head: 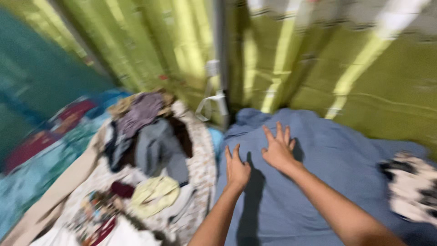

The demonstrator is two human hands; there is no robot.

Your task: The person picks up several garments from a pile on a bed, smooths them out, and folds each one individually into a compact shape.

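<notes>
Both forearms reach out from the bottom edge, palms flat on a blue cloth (327, 150).

Left of them a heap of mixed clothes (150, 159) is piled on the bed; then the left hand (236, 169) and right hand (278, 149), apart, fingers spread, gripping nothing. That cloth, spread under them, looks soft, light and limp, best pinched at an edge. No packages or labels are readable through the blur.

head view, looking down, close, blurred

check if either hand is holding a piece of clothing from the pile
No, the left hand and right hand lie open and flat on the blue cloth.
</notes>
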